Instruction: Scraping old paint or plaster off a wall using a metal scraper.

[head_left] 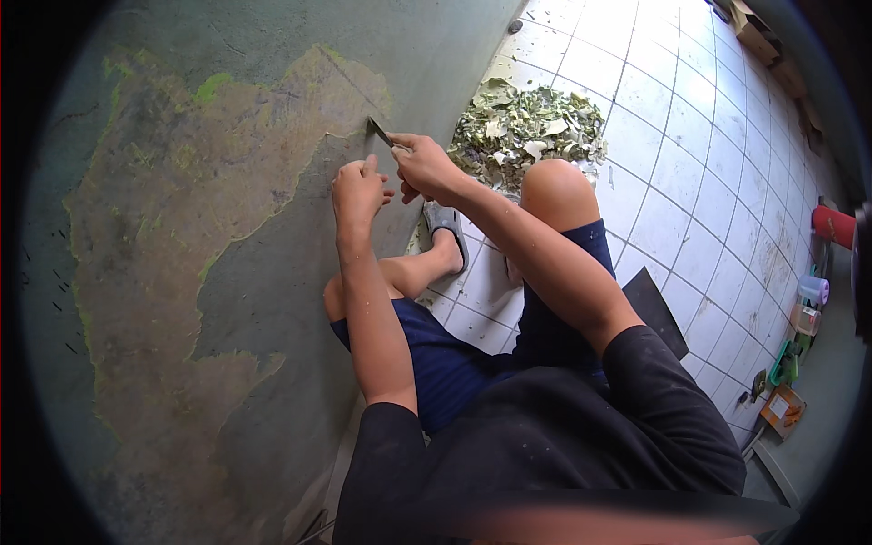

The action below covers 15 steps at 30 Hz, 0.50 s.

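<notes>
A green-grey wall (282, 309) on my left has a large bare brownish patch (191, 182) with ragged yellow-green edges. My right hand (427, 168) is closed around a scraper (379, 132), its thin dark blade pointing up and left. The blade tip is at the wall near the patch's right edge; whether it touches cannot be made out. Just left of and below it, my left hand (359, 193) is close to the wall, its fingers loosely apart and nothing visible in them.
A heap of pale and green paint flakes (531, 127) lies on the white tiled floor (677, 154) beyond my right knee. A dark flat panel (656, 313) is beside my right thigh. Along the far right stand a red cylinder (833, 226), a purple-white container (814, 291) and an orange box (783, 411).
</notes>
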Motion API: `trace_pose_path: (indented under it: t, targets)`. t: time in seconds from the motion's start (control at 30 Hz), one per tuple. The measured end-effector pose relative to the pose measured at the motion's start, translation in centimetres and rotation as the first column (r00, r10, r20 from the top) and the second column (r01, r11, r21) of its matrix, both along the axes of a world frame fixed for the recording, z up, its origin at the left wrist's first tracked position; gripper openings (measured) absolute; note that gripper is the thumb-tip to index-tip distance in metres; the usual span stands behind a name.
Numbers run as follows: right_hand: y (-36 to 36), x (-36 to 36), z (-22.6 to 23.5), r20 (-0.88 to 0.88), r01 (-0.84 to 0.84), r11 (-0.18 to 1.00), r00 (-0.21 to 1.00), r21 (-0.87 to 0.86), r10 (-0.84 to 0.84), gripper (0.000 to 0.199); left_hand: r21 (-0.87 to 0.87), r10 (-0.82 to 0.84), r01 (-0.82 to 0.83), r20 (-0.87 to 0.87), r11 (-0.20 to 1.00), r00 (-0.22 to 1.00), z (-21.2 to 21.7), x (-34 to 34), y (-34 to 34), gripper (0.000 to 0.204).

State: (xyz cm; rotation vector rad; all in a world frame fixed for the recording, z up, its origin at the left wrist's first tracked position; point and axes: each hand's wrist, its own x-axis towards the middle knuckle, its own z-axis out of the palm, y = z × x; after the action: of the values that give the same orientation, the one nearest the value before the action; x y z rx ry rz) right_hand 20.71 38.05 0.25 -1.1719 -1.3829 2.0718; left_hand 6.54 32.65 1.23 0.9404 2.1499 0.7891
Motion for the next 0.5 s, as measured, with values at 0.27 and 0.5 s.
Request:
trace_pose_path:
  t: [0.27,0.5]
  targets:
    - [-2.5,-0.8,2.0,-0.099,-0.024,1.000,0.995,0.006,0.025,0.051,-0.053,-0.001,0.005,0.072,0.999,0.997,1.3,-0.8,-2.0,0.038]
    - [-5.0,-2.6,1.9,-0.002,0.143,0.865,0.987,0.481,-0.162,0.044,-0.068,0.009,-0.004,0.070,0.998,0.998,1.7,-1.8,-4.8,0.033]
